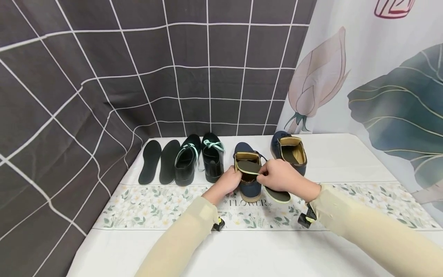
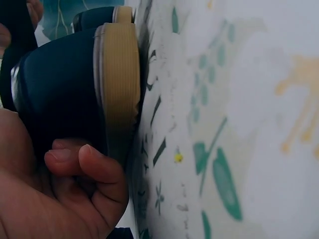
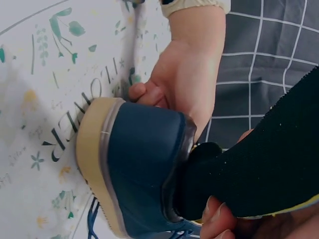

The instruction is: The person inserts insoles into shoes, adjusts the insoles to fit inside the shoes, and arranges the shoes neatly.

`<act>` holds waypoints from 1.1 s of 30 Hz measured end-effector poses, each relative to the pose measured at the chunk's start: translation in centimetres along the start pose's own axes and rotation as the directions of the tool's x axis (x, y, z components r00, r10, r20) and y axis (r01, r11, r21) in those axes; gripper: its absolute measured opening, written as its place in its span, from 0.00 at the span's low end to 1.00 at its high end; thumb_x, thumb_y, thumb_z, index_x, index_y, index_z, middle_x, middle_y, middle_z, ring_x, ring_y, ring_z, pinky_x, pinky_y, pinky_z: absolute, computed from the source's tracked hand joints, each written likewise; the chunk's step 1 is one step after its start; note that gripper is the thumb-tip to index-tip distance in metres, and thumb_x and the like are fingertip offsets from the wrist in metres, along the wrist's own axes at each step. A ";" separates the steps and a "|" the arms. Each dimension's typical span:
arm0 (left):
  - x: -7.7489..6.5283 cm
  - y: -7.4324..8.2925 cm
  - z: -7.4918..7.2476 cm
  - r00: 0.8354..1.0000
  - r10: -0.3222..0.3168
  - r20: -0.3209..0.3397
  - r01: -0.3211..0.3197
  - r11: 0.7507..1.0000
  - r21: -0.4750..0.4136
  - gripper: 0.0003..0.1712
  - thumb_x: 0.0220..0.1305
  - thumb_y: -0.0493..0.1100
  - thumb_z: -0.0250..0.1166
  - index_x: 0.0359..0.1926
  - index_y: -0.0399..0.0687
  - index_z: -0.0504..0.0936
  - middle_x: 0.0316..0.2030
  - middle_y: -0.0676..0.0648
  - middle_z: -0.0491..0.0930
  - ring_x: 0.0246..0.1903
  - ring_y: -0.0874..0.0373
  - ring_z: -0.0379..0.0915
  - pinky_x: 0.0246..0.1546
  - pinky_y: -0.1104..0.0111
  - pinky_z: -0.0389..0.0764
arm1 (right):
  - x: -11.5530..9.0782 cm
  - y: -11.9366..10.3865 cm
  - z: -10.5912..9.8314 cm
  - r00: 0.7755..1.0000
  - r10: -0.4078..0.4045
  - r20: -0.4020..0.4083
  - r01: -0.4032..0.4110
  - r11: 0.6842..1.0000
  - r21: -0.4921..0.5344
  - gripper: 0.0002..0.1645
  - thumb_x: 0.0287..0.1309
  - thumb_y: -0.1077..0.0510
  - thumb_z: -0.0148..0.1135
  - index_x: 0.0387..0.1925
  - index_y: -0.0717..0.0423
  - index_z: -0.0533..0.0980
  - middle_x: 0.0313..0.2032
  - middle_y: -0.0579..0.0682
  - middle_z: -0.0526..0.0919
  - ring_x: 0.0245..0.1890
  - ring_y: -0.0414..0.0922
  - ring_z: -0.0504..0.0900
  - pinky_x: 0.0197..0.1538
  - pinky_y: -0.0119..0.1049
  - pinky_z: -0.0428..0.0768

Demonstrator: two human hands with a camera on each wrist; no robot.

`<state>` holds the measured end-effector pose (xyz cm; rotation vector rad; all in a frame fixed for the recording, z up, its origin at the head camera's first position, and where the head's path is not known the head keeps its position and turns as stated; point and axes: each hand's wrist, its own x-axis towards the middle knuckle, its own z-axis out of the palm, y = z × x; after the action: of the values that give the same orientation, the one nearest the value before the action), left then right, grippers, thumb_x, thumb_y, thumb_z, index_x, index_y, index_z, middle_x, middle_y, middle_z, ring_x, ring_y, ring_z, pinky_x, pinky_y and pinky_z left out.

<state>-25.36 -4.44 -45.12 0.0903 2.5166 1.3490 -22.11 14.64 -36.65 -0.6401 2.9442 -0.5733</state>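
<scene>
A navy shoe [image 1: 250,190] with a tan sole stands on the floral band of the cloth, its heel facing me. At its left side my left hand [image 1: 230,181] grips the collar; in the left wrist view its fingers [image 2: 102,167] curl against the outside of the shoe. My right hand [image 1: 278,174] pinches the edge of a dark insole [image 1: 248,166] with a yellowish rim. One end of that insole is inside the shoe opening, as the right wrist view shows, and the rest [image 3: 264,154] sticks out. Another dark insole [image 1: 278,195] lies beneath my right hand.
The second navy shoe [image 1: 302,168] stands behind my right hand. To the left are two black shoes [image 1: 185,171] [image 1: 213,169] with mint laces and two black insoles [image 1: 150,163] [image 1: 169,163]. A dark gridded curtain [image 1: 225,84] hangs behind.
</scene>
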 end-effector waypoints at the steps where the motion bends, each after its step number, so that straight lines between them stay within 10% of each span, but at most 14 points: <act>1: 0.0 0.0 0.0 1.000 0.002 0.007 -0.002 1.000 -0.008 0.25 0.76 0.54 0.41 0.60 0.41 0.69 0.22 0.43 0.71 0.07 0.54 0.62 0.10 0.66 0.67 | 0.1 -0.1 0.0 1.000 0.007 0.012 -0.007 1.000 -0.004 0.10 0.58 0.53 0.62 0.29 0.42 0.88 0.20 0.38 0.82 0.18 0.40 0.75 0.26 0.36 0.72; 21: -0.7 -0.5 -0.3 0.998 0.035 0.057 -0.032 0.998 -0.050 0.22 0.77 0.54 0.42 0.58 0.45 0.68 0.22 0.46 0.69 0.08 0.57 0.57 0.11 0.66 0.64 | 2.6 -2.1 0.2 0.985 0.149 0.092 -0.124 0.964 -0.235 0.24 0.57 0.44 0.60 0.10 0.45 0.70 0.14 0.45 0.74 0.15 0.46 0.74 0.20 0.39 0.68; 33: -0.8 -0.4 -0.3 0.996 0.050 0.080 -0.050 0.999 -0.008 0.23 0.79 0.55 0.38 0.60 0.46 0.68 0.12 0.51 0.63 0.06 0.57 0.56 0.11 0.67 0.63 | 4.1 -2.5 0.9 0.975 0.200 0.095 -0.175 0.960 -0.220 0.22 0.58 0.40 0.59 0.20 0.52 0.78 0.22 0.50 0.81 0.21 0.49 0.79 0.25 0.42 0.75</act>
<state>-24.67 -5.09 -45.12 0.2032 2.4587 1.3447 -24.70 10.55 -36.49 -0.3868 2.9324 -0.2012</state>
